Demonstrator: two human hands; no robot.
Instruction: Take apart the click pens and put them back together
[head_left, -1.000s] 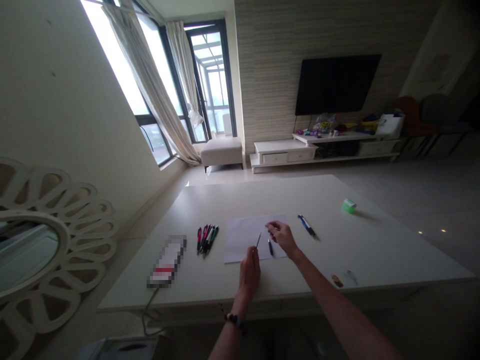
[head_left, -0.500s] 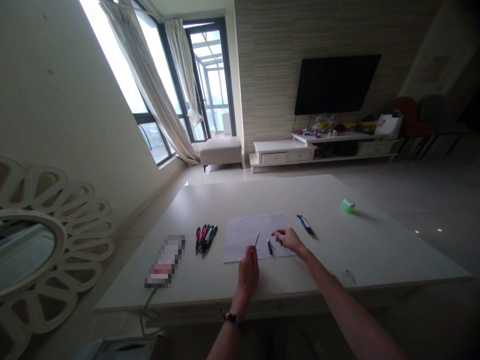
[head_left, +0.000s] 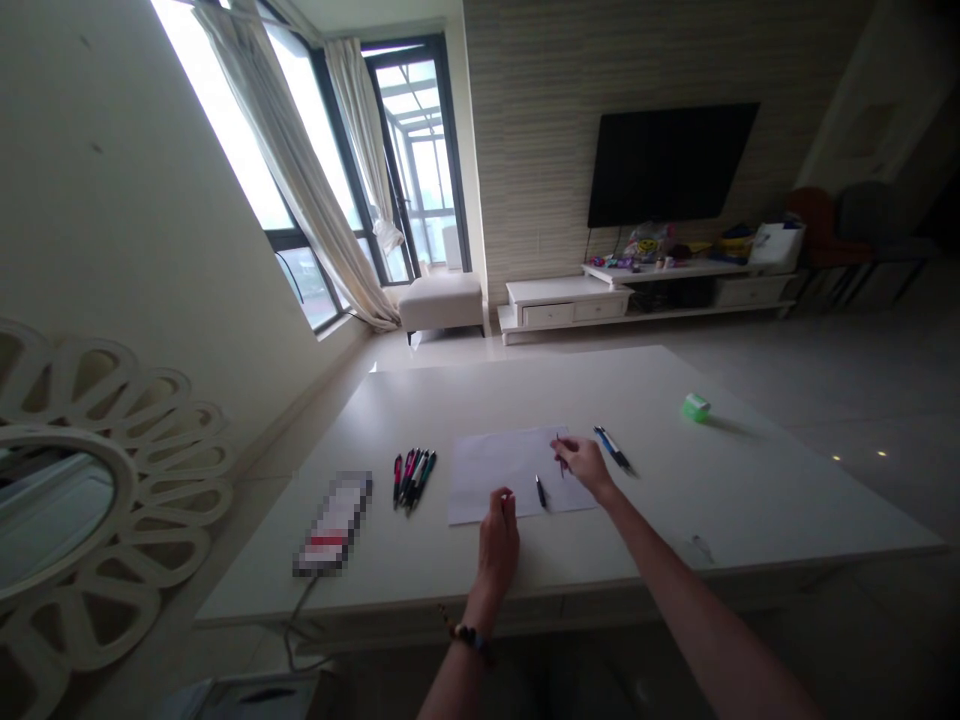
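Over the right part of a white paper sheet (head_left: pixel 487 460), my right hand (head_left: pixel 589 465) pinches a thin dark pen refill (head_left: pixel 560 460), held nearly upright. My left hand (head_left: pixel 499 540) is closed at the sheet's near edge, thumb and forefinger together; a small pale spot shows at its fingertips, too small to name. Between the two hands a black pen barrel (head_left: pixel 541 491) lies on the paper. Right of the sheet, two pens (head_left: pixel 613 450), one of them blue, lie side by side.
Several click pens (head_left: pixel 414 478) lie bunched left of the paper, near a blurred-out phone-like device (head_left: pixel 334 525) with a cable. A green and white small container (head_left: pixel 696 408) stands far right on the white table (head_left: pixel 780 500). A small clear item (head_left: pixel 701 549) lies near the front edge.
The thin refill has passed from my left hand to my right hand, which now grips it over the paper. The left hand stays in nearly the same place.
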